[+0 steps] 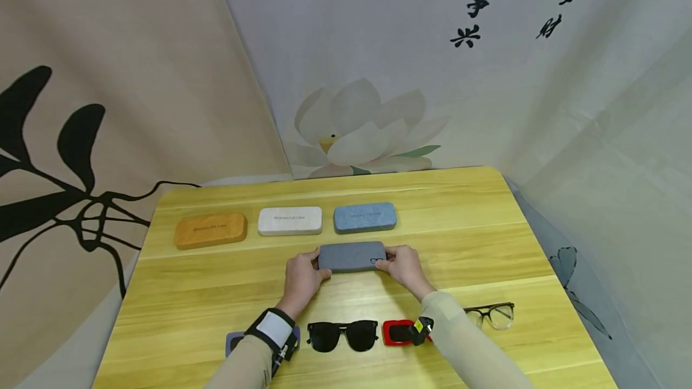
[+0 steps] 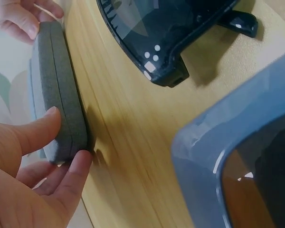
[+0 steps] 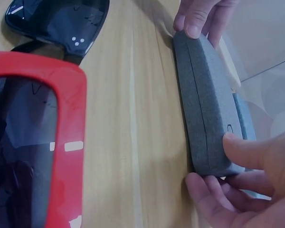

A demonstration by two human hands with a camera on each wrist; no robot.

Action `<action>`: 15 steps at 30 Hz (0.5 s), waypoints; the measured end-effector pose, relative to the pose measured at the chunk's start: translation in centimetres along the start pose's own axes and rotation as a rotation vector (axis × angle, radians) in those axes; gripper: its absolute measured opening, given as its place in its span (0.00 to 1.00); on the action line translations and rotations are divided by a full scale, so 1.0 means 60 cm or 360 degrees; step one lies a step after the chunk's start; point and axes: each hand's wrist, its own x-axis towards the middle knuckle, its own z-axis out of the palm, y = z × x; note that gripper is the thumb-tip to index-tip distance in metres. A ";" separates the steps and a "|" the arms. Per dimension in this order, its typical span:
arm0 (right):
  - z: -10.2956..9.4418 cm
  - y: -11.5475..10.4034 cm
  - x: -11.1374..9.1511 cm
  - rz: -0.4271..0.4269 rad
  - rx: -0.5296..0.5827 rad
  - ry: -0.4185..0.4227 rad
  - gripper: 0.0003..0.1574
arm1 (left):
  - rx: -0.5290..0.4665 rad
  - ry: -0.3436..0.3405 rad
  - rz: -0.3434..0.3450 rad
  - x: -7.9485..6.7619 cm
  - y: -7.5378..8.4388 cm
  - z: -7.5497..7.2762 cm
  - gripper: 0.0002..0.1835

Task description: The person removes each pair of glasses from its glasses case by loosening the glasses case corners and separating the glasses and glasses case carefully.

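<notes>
Both hands grip a closed grey glasses case by its two ends, near the middle of the table. My left hand has its thumb on the front edge and fingers around the left end. At the other end my right hand pinches the case, its thumb beside a small glasses mark on the lid. In the left wrist view the grey case shows its lid seam. The right wrist view shows the grey case low over the wood, with fingertips under its near end.
Behind lie an orange case, a white case and a blue case. Nearer are black sunglasses, red-framed sunglasses, clear glasses and blue-framed sunglasses, the last partly under the left wrist.
</notes>
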 end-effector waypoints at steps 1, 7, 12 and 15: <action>0.000 0.000 0.000 0.0004 0.0002 0.0001 0.24 | -0.0001 0.0002 0.0002 0.000 0.000 0.000 0.33; 0.002 -0.001 0.001 0.0033 0.0015 0.0008 0.25 | 0.0000 0.0014 0.0034 0.000 0.002 0.001 0.33; 0.000 -0.001 0.001 0.0043 0.0001 0.0001 0.25 | 0.0003 0.0014 0.0035 -0.001 0.005 0.002 0.32; -0.003 -0.002 0.000 0.0058 0.0012 -0.0009 0.25 | -0.0004 0.0001 0.0023 -0.001 0.008 0.003 0.32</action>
